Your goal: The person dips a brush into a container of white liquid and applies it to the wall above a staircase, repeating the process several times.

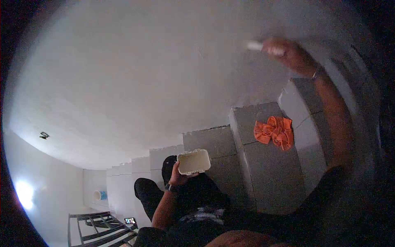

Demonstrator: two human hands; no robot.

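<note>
My left hand [177, 176] grips the lower left side of a rectangular plastic tub [208, 160], whose inside looks pale cream, like white paint. The tub is above my knees, its opening turned up to me. Raised at the upper right, my right hand [284, 52] is closed round a pale paintbrush [254, 45], blurred by motion. The brush's whitish end points left, close over the white wall [144, 74]. Below the right hand, a crumpled orange cloth [275, 131] lies on a grey tiled step.
Grey tiled stairs [267, 173] run along the wall, descending toward the lower left. A dark metal railing [96, 235] stands there, near a phone [130, 220] with a lit screen. A white and blue bucket [101, 195] sits farther down. A small fixture [44, 135] is on the wall.
</note>
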